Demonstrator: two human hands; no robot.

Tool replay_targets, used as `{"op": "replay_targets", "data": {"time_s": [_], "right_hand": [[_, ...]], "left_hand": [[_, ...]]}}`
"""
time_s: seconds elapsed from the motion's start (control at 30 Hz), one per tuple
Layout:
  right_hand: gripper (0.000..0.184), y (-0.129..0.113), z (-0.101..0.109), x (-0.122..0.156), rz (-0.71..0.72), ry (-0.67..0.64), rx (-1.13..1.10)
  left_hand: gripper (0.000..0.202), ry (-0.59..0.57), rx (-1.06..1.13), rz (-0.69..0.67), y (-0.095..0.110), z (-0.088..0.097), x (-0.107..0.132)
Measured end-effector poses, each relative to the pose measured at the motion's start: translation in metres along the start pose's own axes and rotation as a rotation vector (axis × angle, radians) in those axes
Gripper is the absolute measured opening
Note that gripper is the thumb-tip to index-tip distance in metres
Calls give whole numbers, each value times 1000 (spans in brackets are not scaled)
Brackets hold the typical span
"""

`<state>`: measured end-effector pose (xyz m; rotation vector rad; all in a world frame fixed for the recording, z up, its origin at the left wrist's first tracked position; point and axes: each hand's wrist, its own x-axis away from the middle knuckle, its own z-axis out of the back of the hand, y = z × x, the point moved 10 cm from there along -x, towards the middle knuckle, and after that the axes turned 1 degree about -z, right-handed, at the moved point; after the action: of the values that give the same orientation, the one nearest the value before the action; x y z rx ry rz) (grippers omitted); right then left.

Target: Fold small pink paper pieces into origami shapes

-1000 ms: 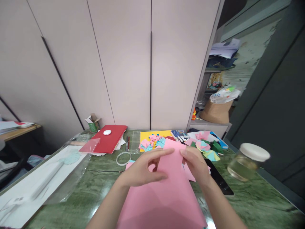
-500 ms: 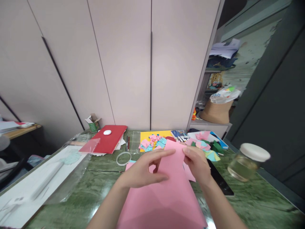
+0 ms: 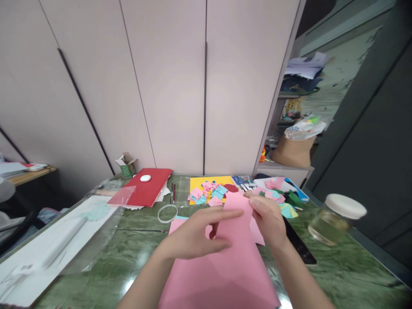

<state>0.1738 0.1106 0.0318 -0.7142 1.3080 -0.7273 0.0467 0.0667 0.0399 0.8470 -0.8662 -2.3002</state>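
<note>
A narrow piece of pink paper (image 3: 236,219) stands raised between my hands, its top edge tipped away from me. My right hand (image 3: 268,216) pinches it near its upper right edge. On its left side, my left hand (image 3: 199,234) has thumb and index finger stretched apart, the index finger lying across the paper. A large pink sheet (image 3: 219,279) spreads below, close to me; whether the narrow piece is joined to it, I cannot tell. Other pink and blue sheets show partly behind my hands.
Folded paper pieces lie on a yellow sheet (image 3: 195,182). Markers (image 3: 246,184), a red folder (image 3: 148,191), a clear ring (image 3: 167,213) and two pens (image 3: 173,193) are around it. At right stand a black tablet (image 3: 299,244) and a lidded jar (image 3: 334,221). Plastic-covered white paper (image 3: 41,253) lies left.
The top of the narrow pink paper has dipped slightly and shifted a little right. My left index finger has moved slightly right and down; my right hand keeps its pinch.
</note>
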Motion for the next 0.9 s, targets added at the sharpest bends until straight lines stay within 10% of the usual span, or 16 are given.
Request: {"op": "replay_targets", "data": {"time_s": [0.9], "right_hand": [[51,-18,-32,3,60,-265,119]], "left_hand": [[60,173,322,80,-19,12,3]]}}
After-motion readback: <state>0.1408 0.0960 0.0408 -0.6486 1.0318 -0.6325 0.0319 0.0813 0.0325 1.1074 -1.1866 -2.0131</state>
